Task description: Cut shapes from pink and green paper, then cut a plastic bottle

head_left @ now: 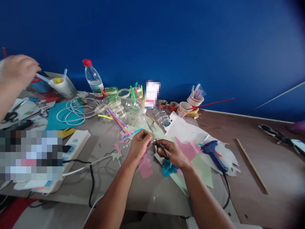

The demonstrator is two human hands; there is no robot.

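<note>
One pair of black-handled scissors (163, 151) is resting in the right hand (172, 151), left of the blue hot-glue gun (214, 154); the fingers are clasping the handles. Farther left of the gun, the left hand (140, 143) is holding thumb and fingertips together near the scissors; whatever they may be pinching is too small to tell. Pink cut paper (145, 167) and a teal piece (168, 169) are lying left of the gun. A wooden stick (254, 167) is lying to its right. Well left of it, a co-worker's hand (20, 70) is showing.
</note>
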